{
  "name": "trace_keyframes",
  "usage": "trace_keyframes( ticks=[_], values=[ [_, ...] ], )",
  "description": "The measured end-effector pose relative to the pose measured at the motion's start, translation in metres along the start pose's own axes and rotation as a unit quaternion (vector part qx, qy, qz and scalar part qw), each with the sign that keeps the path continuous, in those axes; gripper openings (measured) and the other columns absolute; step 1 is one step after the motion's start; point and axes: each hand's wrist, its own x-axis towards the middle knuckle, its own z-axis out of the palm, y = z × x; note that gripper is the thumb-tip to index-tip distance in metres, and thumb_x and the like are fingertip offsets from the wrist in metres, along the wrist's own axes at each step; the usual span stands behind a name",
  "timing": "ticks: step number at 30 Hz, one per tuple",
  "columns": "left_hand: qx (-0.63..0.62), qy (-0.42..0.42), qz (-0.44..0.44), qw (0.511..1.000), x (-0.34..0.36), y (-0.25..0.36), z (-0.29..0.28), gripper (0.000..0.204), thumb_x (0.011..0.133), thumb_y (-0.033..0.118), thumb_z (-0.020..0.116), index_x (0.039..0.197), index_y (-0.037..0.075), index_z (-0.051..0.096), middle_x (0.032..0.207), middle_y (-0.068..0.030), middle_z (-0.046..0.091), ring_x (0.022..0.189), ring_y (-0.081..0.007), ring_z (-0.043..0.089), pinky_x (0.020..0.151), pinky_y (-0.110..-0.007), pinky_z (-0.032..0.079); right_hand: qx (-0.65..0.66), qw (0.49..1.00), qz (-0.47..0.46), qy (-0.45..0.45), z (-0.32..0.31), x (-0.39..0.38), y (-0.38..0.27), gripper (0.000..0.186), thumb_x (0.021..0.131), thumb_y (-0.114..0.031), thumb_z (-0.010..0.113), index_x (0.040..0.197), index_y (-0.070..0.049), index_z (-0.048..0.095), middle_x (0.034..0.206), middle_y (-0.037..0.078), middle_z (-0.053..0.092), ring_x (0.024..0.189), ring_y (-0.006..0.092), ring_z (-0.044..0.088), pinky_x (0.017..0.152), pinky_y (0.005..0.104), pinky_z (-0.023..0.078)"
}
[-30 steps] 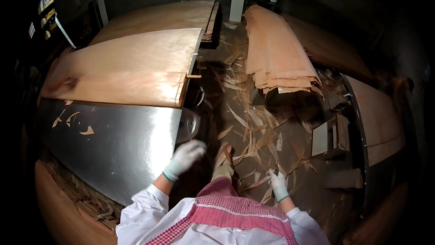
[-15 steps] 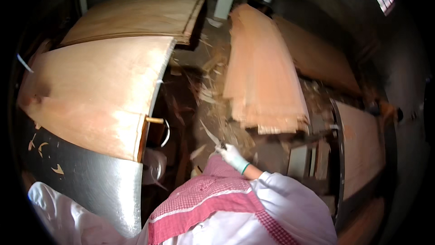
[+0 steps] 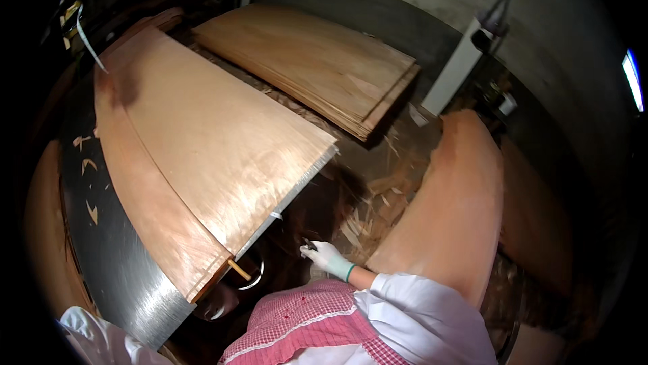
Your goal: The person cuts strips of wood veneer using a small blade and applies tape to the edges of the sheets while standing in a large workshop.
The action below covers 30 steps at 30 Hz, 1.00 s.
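My right hand, in a white glove with a green cuff, is closed round a small dark-handled tool, which looks like a knife; its blade does not show clearly now. The hand is in front of my checked red apron, to the right of the worktable. Of my left arm only the white sleeve shows, at the lower left; the hand is out of sight. Thin wood veneer sheets lie on the metal tabletop, with a narrower strip along their left side.
A short wooden stick and a pale curved band stick out at the table's near corner. Behind stands a stack of veneer. Another veneer pile is at the right. Scraps litter the floor by a pale post.
My view has swung left, so the worktable and stacks appear farther right. My right hand stays closed in front of the apron; the pale pointed blade shape seen beyond it earlier no longer shows.
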Motion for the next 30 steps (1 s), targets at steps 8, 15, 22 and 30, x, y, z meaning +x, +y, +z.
trace_keyframes(
  ticks=[8,15,22,30],
  values=[
    [0.123,-0.031,-0.158,0.979,-0.038,-0.007,0.004,0.053,0.094,0.043,0.053,0.13,0.004,0.054,0.126,-0.0205,0.057,0.117,-0.0339,0.053,0.099,-0.041,0.042,0.028,0.993,0.077,-0.088,-0.034,0.068,0.002,0.034,0.092,-0.036,0.06,0.088,-0.003,0.068,0.067,0.006,0.063,0.059,0.0156,0.057,0.056,0.0329,0.044],
    [0.046,-0.225,-0.704,0.672,-0.256,-0.065,0.039,0.059,0.094,0.045,0.057,0.131,-0.001,0.052,0.122,-0.0179,0.06,0.114,-0.0301,0.056,0.098,-0.038,0.044,0.03,0.993,0.018,-0.115,-0.005,0.102,-0.029,0.031,0.093,-0.033,0.06,0.092,-0.004,0.069,0.072,0.004,0.063,0.057,0.0126,0.054,0.055,0.0305,0.044],
    [-0.545,0.014,-0.747,0.379,-0.364,-0.095,0.139,0.032,0.096,0.027,0.061,0.12,0.007,0.059,0.113,-0.0058,0.063,0.103,-0.0187,0.061,0.092,-0.034,0.05,-0.048,0.983,-0.022,-0.175,0.019,0.116,-0.092,0.03,0.095,-0.029,0.059,0.092,-0.002,0.069,0.068,0.003,0.061,0.057,0.0106,0.055,0.055,0.0285,0.045],
    [-0.57,0.167,-0.675,0.438,-0.312,-0.092,0.126,0.021,0.1,0.025,0.054,0.088,0.009,0.057,0.055,0.0049,0.041,0.044,-0.0073,0.04,0.043,-0.023,0.036,-0.057,0.969,-0.032,-0.24,0.062,0.152,-0.138,0.03,0.094,-0.029,0.059,0.098,0.0,0.068,0.08,0.007,0.066,0.067,0.0111,0.06,0.063,0.0286,0.048]
  ],
)
